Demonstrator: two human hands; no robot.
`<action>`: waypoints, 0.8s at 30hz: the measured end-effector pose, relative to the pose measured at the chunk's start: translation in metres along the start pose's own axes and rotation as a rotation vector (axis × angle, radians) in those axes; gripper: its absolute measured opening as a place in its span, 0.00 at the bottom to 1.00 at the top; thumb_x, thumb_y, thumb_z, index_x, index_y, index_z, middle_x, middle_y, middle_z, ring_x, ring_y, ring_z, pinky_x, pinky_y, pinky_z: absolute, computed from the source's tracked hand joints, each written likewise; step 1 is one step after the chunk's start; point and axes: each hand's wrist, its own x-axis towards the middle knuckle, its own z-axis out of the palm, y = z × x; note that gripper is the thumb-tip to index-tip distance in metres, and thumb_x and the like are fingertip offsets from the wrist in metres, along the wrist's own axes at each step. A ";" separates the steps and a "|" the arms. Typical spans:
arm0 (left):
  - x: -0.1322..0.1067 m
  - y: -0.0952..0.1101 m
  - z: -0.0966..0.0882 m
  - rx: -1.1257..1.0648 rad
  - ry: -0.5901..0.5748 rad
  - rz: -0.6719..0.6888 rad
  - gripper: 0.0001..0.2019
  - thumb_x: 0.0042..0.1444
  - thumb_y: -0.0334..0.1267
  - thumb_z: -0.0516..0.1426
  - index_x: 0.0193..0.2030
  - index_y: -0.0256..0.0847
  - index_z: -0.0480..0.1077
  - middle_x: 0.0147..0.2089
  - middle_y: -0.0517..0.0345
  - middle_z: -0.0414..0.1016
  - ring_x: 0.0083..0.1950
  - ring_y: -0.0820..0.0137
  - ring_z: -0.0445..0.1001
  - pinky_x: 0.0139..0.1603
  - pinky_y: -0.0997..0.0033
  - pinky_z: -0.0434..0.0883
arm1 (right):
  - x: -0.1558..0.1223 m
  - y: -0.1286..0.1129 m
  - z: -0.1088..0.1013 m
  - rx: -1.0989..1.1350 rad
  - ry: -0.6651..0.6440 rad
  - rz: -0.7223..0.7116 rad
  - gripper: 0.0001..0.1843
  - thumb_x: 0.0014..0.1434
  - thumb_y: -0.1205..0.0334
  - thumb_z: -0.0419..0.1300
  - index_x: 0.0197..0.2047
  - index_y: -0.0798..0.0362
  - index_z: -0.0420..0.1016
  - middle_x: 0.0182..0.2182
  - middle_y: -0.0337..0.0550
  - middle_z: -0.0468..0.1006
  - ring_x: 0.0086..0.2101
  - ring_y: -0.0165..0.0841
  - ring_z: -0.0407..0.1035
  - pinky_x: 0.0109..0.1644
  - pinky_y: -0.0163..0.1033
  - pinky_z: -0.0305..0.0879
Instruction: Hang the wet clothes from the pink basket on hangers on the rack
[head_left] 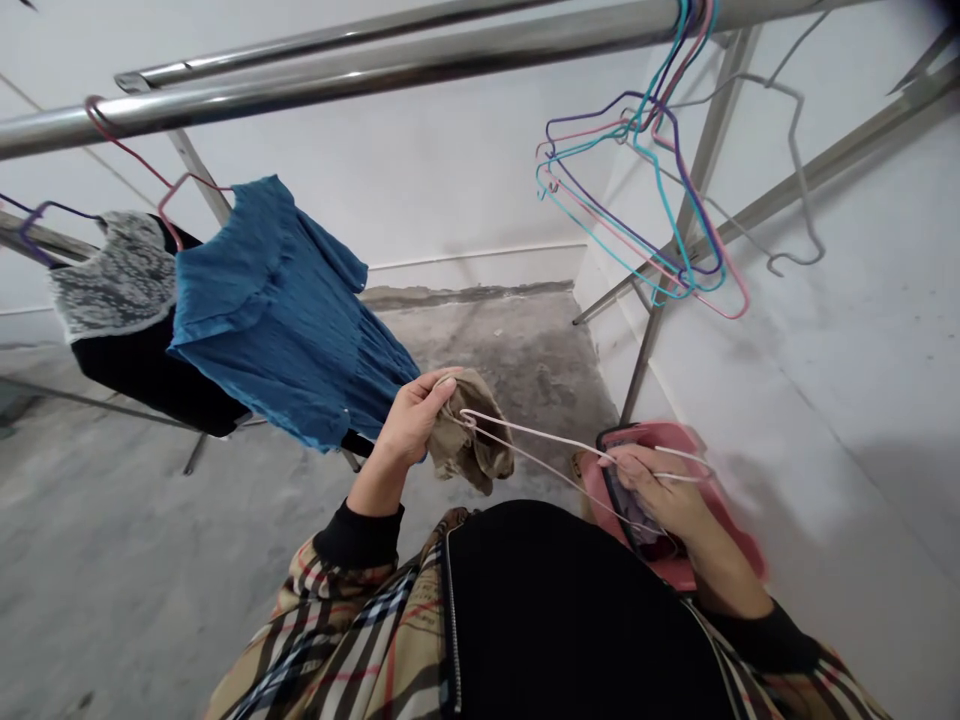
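My left hand (415,412) grips the edge of a bunched khaki garment (480,445), with the thumb on top and the fingers behind the cloth. My right hand (654,490) is closed around a pale pink wire hanger (544,432). One end of that hanger lies against the khaki cloth, close to my left fingers; its hook side sticks out past my right hand. The garment's full shape is hidden by its folds. Just beyond my left hand hangs a blue dress (292,310) on a pink hanger (174,205).
A metal rail (375,65) crosses overhead. Several bare coloured hangers (637,190) cluster on it at the right, near a grey hanger (801,170). A black garment with a lace top (120,280) hangs far left. A pink basin (720,500) holding cloth stands below my right hand.
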 end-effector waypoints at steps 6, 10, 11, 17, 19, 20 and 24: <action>-0.007 0.002 -0.004 0.011 -0.026 -0.035 0.26 0.48 0.42 0.67 0.54 0.38 0.74 0.42 0.51 0.82 0.39 0.66 0.79 0.41 0.69 0.77 | -0.001 0.004 0.001 -0.060 -0.042 -0.067 0.21 0.66 0.47 0.50 0.35 0.47 0.81 0.28 0.41 0.80 0.28 0.34 0.73 0.33 0.38 0.69; -0.014 0.002 -0.001 0.045 -0.088 -0.061 0.27 0.46 0.38 0.67 0.55 0.41 0.73 0.44 0.53 0.82 0.40 0.65 0.79 0.42 0.68 0.76 | 0.006 0.006 0.019 -0.065 -0.200 -0.132 0.22 0.68 0.49 0.48 0.37 0.47 0.82 0.31 0.41 0.82 0.31 0.35 0.74 0.34 0.37 0.69; -0.016 0.001 0.001 0.058 -0.118 -0.069 0.27 0.45 0.36 0.66 0.55 0.41 0.74 0.44 0.53 0.81 0.40 0.66 0.79 0.42 0.69 0.75 | 0.009 0.006 0.024 -0.070 -0.218 -0.143 0.23 0.68 0.49 0.48 0.38 0.47 0.82 0.31 0.41 0.82 0.31 0.34 0.74 0.34 0.36 0.68; -0.029 -0.009 0.017 0.367 -0.379 0.007 0.23 0.49 0.32 0.61 0.55 0.39 0.74 0.45 0.52 0.81 0.43 0.64 0.78 0.42 0.69 0.73 | 0.030 -0.002 0.051 -0.051 -0.225 -0.178 0.25 0.68 0.47 0.47 0.35 0.48 0.82 0.29 0.41 0.80 0.29 0.32 0.71 0.35 0.35 0.66; -0.031 -0.011 0.022 0.605 -0.436 0.175 0.22 0.52 0.31 0.57 0.56 0.40 0.74 0.49 0.50 0.80 0.47 0.62 0.78 0.47 0.67 0.72 | 0.036 -0.005 0.055 -0.029 -0.214 -0.183 0.27 0.68 0.45 0.46 0.35 0.48 0.82 0.27 0.40 0.79 0.28 0.31 0.71 0.35 0.35 0.65; -0.030 -0.011 0.023 0.749 -0.440 0.291 0.22 0.53 0.31 0.56 0.56 0.41 0.74 0.51 0.50 0.80 0.48 0.62 0.77 0.49 0.65 0.71 | 0.038 -0.005 0.056 -0.023 -0.206 -0.183 0.27 0.68 0.44 0.45 0.35 0.48 0.82 0.26 0.39 0.78 0.28 0.31 0.70 0.34 0.35 0.65; -0.026 -0.007 0.023 1.257 -0.379 0.755 0.20 0.58 0.31 0.54 0.56 0.46 0.74 0.47 0.51 0.81 0.48 0.61 0.74 0.51 0.61 0.68 | 0.044 -0.002 0.053 -0.016 -0.127 -0.173 0.30 0.67 0.42 0.44 0.33 0.49 0.82 0.22 0.38 0.75 0.25 0.30 0.68 0.32 0.34 0.62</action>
